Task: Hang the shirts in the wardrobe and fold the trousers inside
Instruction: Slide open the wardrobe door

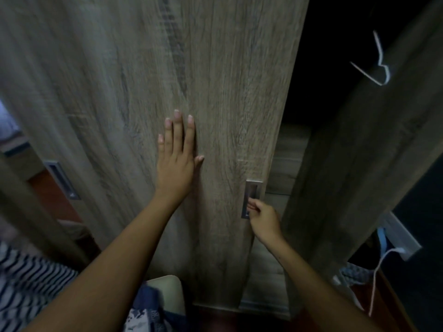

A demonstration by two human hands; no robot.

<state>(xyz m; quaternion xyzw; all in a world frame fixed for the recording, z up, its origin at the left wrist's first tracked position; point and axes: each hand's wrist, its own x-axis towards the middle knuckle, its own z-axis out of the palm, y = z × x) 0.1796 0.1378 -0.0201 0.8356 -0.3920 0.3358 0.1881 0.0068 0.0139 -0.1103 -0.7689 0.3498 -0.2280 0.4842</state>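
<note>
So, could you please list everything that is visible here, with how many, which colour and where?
Wardrobe door: one, grey-brown wood grain, fills the centre.
Recessed handle: one, silver metal, at the door's right edge.
Second recessed handle: one, silver, on the left side, lower down.
Wardrobe opening: one, dark, to the right of the door; inside is too dark to tell.
Hanger: one, white, upper right inside the opening.
Striped fabric: one, black and white, bottom left corner.
Patterned cloth: one, blue and white, bottom centre.
Cable: one, white, lower right.
Left hand: flat on the door, fingers spread.
Right hand: fingers hooked in the recessed handle.
</note>
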